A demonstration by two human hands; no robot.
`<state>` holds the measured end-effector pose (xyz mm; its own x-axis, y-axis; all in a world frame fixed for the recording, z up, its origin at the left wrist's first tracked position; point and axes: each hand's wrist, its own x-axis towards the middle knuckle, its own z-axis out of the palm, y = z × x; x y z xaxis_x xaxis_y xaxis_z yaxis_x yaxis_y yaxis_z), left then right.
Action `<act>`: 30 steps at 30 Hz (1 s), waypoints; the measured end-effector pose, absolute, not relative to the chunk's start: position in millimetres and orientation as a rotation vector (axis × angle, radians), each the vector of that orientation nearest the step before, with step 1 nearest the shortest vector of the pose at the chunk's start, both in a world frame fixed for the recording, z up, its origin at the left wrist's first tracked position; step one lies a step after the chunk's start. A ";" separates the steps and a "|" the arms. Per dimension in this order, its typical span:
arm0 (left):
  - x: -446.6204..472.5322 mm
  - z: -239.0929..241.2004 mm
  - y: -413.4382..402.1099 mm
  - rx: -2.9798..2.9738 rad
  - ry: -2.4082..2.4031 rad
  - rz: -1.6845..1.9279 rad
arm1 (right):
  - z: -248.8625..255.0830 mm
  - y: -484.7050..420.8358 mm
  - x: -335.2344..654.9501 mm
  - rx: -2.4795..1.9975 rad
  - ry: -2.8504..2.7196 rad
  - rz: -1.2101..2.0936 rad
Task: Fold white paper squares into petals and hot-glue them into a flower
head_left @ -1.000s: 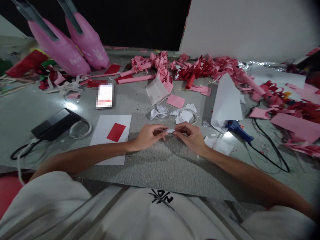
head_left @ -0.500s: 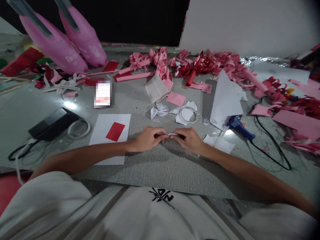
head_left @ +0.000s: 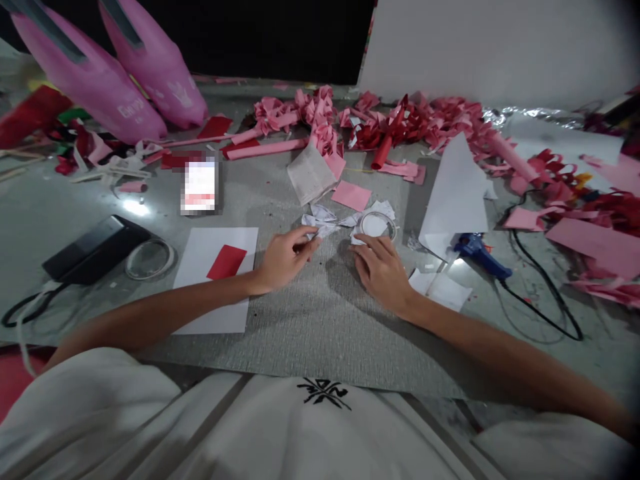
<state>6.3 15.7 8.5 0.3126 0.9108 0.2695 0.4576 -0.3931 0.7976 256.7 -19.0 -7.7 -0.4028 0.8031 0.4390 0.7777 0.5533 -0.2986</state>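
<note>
Left of left hand fingers, red paper on white sheet. Just past thumb and forefinger tips, folded white papers; whether pinched, cannot tell. Right hand fingers loosely spread, tips near tape roll; glue gun farther right.

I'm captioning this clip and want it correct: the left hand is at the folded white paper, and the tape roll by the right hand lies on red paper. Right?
Not quite: the head view shows the tape roll by the right hand lying on white paper pieces, not red paper. The left hand is indeed at the folded white paper.
</note>
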 end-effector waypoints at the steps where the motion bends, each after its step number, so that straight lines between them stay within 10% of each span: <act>1: 8.1 8.0 19.6 2.007 1.240 0.988 | -7.8 -20.0 255.7 -1.294 -2.293 -0.001; 17: 3.9 -0.7 14.7 2.874 0.583 0.564 | -14.9 -25.6 264.7 -1.196 -2.262 -0.159; 30: 5.2 -2.1 13.2 2.839 1.006 0.482 | -10.0 -26.4 263.2 -1.210 -2.270 -0.327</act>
